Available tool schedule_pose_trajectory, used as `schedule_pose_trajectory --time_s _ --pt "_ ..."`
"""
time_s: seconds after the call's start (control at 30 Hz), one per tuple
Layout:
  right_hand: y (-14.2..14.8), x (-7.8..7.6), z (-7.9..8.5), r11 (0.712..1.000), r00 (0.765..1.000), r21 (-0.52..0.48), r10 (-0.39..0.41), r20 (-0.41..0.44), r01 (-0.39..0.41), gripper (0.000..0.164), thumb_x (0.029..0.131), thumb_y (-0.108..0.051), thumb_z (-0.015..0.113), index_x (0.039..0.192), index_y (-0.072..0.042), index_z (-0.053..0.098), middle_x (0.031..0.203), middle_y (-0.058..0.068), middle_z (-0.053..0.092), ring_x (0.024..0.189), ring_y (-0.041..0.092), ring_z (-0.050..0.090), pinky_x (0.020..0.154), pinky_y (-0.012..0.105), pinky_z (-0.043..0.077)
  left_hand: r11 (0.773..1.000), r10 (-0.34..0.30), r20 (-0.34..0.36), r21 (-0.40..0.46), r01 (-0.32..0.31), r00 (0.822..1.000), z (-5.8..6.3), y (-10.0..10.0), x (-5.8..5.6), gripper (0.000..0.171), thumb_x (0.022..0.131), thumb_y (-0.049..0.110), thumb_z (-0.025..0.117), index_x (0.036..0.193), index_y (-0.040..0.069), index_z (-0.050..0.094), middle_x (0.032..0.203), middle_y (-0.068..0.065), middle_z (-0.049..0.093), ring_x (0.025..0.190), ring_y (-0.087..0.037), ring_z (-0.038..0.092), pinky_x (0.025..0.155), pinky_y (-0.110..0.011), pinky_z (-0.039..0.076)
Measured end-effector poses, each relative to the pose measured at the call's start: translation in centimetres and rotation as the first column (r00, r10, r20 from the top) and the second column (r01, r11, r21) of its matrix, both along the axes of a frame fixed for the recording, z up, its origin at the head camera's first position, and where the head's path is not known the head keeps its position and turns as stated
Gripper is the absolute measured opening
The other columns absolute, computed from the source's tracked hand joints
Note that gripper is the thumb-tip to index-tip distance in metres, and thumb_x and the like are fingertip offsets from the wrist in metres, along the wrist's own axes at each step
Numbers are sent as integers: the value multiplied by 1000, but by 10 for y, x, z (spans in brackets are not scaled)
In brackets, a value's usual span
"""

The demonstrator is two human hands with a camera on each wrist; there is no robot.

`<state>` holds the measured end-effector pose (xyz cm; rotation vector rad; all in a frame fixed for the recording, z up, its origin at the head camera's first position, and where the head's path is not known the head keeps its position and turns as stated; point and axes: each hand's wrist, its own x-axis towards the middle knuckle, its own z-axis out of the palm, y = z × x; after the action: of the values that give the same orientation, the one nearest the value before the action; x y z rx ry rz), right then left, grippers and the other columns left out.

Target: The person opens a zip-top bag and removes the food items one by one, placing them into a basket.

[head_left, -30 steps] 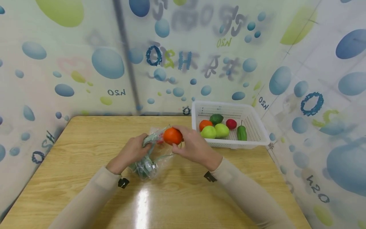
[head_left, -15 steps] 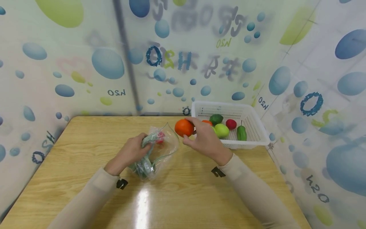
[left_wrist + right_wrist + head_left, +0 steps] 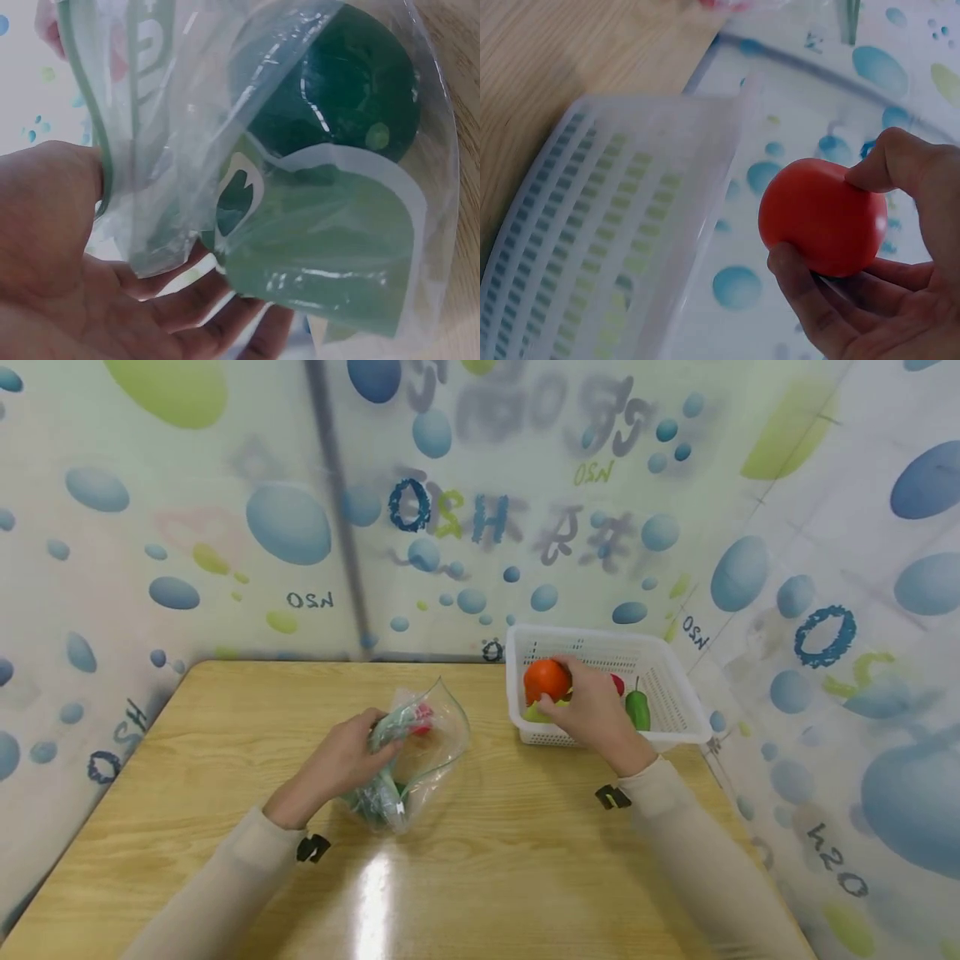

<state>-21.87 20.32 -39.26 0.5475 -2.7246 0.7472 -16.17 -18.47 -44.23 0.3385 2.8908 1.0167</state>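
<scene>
A red tomato (image 3: pixel 546 680) is pinched between the thumb and fingers of my right hand (image 3: pixel 596 706), above the left part of a white plastic basket (image 3: pixel 686 706). The right wrist view shows the tomato (image 3: pixel 821 217) raised beside the basket's slotted wall (image 3: pixel 652 225). My left hand (image 3: pixel 341 758) grips the gathered side of a clear and green plastic zip bag (image 3: pixel 442 752), its mouth spread toward the right. Inside the bag are a dark green round thing (image 3: pixel 345 90), seen in the left wrist view, and something pink-red (image 3: pixel 422 718).
In the basket lie a green pepper (image 3: pixel 637 710), a red item (image 3: pixel 617 684) partly behind my hand, and yellow-green fruit (image 3: pixel 536 714) under the tomato. The wooden table (image 3: pixel 225 727) meets a patterned wall covering (image 3: pixel 420 610) at its back edge.
My right hand has carried the tomato from the bag's mouth rightward to over the basket. My left hand stays on the bag, whose opening is now uncovered.
</scene>
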Motion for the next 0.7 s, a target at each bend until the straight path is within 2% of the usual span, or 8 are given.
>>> schedule_pose_trajectory --time_s 0.1,0.2,0.27,0.4,0.53,0.7 --pt "20 -6 -3 997 995 25 -80 55 79 64 103 -16 81 159 7 58 132 29 80 93 36 74 92 52 69 1000 9 17 2 -9 1000 5 -2 8 62 113 32 77 156 -8 59 144 -31 74 124 -42 76 104 -62 64" --pt "40 -11 -3 990 986 48 -139 98 134 66 105 -17 79 160 9 56 133 32 78 97 39 73 96 56 68 1000 29 49 -9 -28 998 10 -6 17 71 114 39 76 163 -7 54 159 -35 65 144 -53 67 117 -70 57" --pt "52 -15 -4 984 979 68 -171 109 164 66 105 -18 79 159 11 55 133 35 77 102 43 75 101 61 68 999 39 66 -26 -37 997 15 -9 24 76 114 44 75 164 -8 52 162 -38 61 148 -57 62 120 -73 54" --pt "73 -22 -4 969 963 110 -236 132 222 68 105 -18 78 159 14 53 135 39 75 107 48 75 104 66 66 997 38 89 -67 -32 995 20 -15 32 80 114 49 74 162 -12 53 155 -42 63 138 -56 67 114 -72 58" --pt "85 -27 -7 958 947 136 -275 169 254 70 104 -18 76 160 16 50 135 42 73 105 48 73 103 65 66 995 38 113 -93 -28 993 19 -19 35 79 115 49 72 158 -15 55 148 -43 65 128 -50 72 105 -66 62" --pt "91 -29 -13 947 931 190 -298 210 260 60 104 -17 77 148 17 57 126 40 74 98 46 72 96 62 67 998 37 156 -48 -30 987 13 -20 33 78 117 47 70 159 -16 51 139 -39 69 118 -42 73 95 -56 66"
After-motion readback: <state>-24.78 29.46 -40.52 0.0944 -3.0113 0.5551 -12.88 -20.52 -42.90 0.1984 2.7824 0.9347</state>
